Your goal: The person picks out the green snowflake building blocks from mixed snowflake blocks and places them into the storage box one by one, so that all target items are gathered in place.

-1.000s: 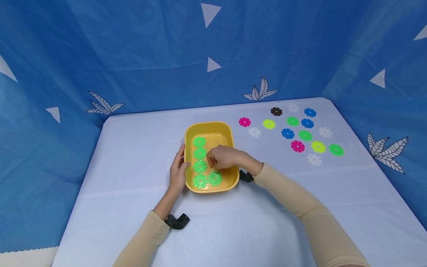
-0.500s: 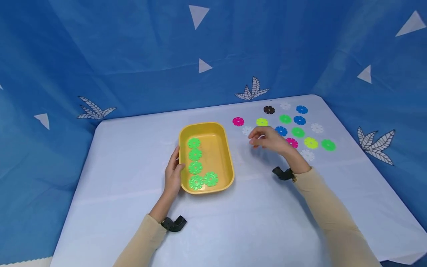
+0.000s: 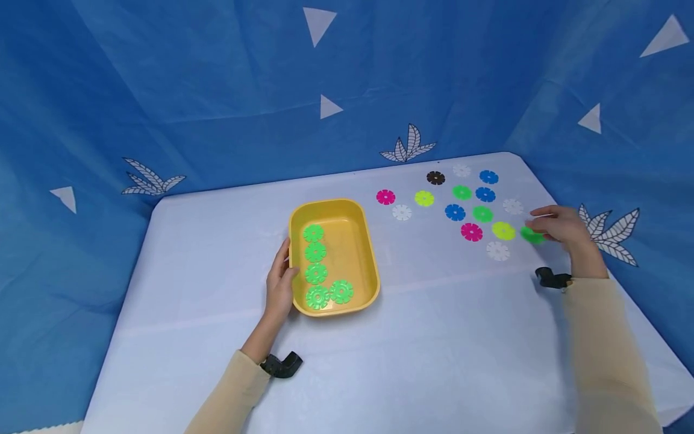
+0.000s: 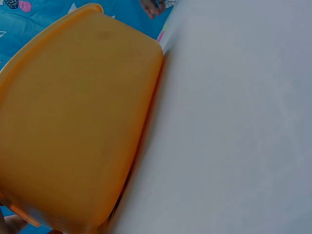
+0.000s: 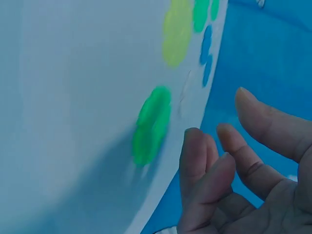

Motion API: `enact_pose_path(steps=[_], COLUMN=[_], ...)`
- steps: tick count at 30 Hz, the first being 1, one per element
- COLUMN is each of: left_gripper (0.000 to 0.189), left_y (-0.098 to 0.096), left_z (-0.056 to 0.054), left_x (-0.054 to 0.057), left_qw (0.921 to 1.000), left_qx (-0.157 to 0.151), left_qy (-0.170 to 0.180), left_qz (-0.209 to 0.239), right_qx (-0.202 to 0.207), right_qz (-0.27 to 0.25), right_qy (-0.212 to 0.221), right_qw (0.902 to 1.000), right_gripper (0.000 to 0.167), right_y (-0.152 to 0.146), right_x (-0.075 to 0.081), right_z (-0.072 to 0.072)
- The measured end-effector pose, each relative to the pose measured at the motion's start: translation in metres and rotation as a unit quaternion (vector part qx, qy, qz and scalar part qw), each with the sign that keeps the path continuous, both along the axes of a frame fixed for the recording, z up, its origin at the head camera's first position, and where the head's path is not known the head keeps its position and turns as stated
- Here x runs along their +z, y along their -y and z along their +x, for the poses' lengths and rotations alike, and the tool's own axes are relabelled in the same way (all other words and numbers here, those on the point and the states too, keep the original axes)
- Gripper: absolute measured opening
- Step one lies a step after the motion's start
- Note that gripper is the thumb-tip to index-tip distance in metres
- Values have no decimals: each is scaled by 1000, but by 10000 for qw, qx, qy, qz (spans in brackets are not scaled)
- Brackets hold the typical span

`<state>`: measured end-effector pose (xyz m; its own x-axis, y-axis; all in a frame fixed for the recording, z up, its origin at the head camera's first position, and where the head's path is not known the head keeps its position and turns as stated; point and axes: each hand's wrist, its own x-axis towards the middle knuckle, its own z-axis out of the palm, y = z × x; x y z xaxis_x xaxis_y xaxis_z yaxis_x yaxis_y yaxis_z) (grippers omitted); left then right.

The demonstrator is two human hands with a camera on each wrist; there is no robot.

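A yellow tray (image 3: 347, 247) stands on the white table with several green notched discs (image 3: 315, 273) in it, most in a column along its left side. My left hand (image 3: 279, 289) grips the tray's left wall, thumb at the rim and fingers outside. The left wrist view is mostly the tray's outer wall (image 4: 83, 122). At the far right, my right hand (image 3: 564, 228) hovers over a green notched disc (image 3: 533, 235), partly hiding it in the head view. In the right wrist view its fingers (image 5: 253, 165) are loosely bent, apart from the disc, with nothing between them.
Several notched discs lie flat at the back right: pink (image 3: 472, 232), blue (image 3: 455, 212), yellow (image 3: 503, 231), white (image 3: 497, 251), black (image 3: 435, 178) and green (image 3: 483, 214). A blue curtain (image 3: 244, 90) hangs behind the table (image 3: 217, 253).
My right hand has left the tray's inside and travelled right, across the loose discs to the green one farthest right. My left hand keeps its grip on the tray; the head view has shifted slightly.
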<state>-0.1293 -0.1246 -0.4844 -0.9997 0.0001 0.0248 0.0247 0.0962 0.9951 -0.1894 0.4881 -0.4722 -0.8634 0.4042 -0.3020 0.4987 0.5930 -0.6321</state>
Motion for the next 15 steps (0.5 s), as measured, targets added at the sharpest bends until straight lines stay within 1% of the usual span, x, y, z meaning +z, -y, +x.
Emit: enact_pose_path(steps=[2,5,7,9,11,15], left_gripper=[63,63,63,64,64,64], left_y=[0,0,0,0,0,0], left_z=[0,0,0,0,0,0], left_x=[0,1,1,1,1,1], left_qw=[10000,10000,10000,10000,10000,9999], left_qx=[4,7,-1,-15,-36,-55], left_qy=[-34,-40,-45,-66,-82,-115], left_qz=[36,69,64,34,-2,-36], right_qx=[-62,-176,-142,-123,-83,19], right_qz=[-132,-177,-158,-81,-67,-111], right_qy=[199,652,874,991,925,638], right_qw=[9997,9976,9959,9950,9957,9979], right_gripper=[74,77,78,77,79,78], right_y=[-2,8,14,18,19,22], right_x=[10,29,35,38,37,33], right_z=[7,16,21,24,27,29])
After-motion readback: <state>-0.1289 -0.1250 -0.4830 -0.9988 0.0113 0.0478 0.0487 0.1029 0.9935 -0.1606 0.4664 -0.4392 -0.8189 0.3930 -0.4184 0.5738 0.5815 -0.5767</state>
